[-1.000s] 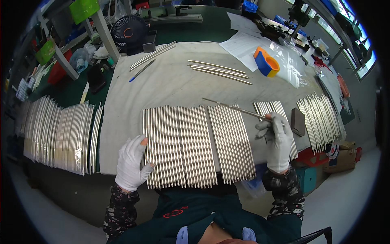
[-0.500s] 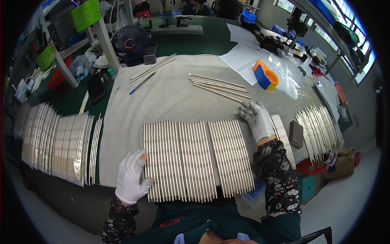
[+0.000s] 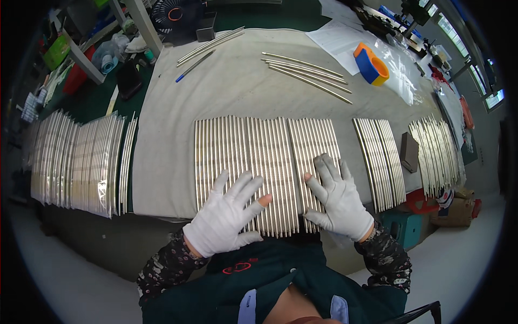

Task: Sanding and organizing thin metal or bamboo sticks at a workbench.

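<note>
Slim silvery metal rods lie side by side on the grey cloth in front of me, in a wide block (image 3: 243, 146) and a narrower block (image 3: 313, 137) just right of it. My left hand (image 3: 222, 216), in a white glove with bare thumb and index tips, rests spread over the lower part of the wide block. Over the lower part of the narrower block lies my right hand (image 3: 341, 202), also gloved, its greyed fingers stretched apart. Neither hand grips a rod. My palms and fingers hide some rod ends.
Right of my hands are another row of rods (image 3: 379, 164), a dark block (image 3: 409, 152) and a further rod bundle (image 3: 438, 156). Bagged rods (image 3: 94, 162) lie at left. Farther back are loose rods (image 3: 307, 75), a pen (image 3: 194, 66) and a blue-orange ring-shaped holder (image 3: 371, 65).
My left hand has moved from the wide block's left edge onto its rods. My right hand has come down from the loose rods onto the narrower block. The view has tilted downward.
</note>
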The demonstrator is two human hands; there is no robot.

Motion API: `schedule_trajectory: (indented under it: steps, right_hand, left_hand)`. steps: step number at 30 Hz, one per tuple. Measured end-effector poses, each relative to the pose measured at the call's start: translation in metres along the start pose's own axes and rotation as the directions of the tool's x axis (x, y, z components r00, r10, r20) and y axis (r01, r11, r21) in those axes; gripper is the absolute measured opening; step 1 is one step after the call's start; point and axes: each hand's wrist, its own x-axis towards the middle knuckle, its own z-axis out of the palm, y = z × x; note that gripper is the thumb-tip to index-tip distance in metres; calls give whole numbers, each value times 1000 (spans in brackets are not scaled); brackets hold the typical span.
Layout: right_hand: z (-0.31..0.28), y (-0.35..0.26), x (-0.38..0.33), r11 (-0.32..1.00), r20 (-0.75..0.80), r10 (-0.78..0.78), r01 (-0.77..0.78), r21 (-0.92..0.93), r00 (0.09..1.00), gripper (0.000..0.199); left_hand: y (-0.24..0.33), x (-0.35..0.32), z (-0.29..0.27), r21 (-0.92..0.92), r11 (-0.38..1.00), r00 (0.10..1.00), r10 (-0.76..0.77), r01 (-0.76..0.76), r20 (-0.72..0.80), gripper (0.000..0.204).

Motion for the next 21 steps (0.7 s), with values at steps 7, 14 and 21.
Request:
schedule_trajectory:
  steps: [7,14,21]
  right_hand:
    - [3,-28,25,993,25,-104,103,55,994,74]
    - [7,-52,43,980,29,-169,165,114,985,78]
    - [1,-43,26,966,44,-211,201,164,976,82]
  left_hand:
    - [-4,-12,1,-45,997,995,69,-66,77,85]
    - [-15,-35,-8,21,1000,996,13,-15,92,76]
    - [-6,-38,-4,46,998,995,-49,45,85,80]
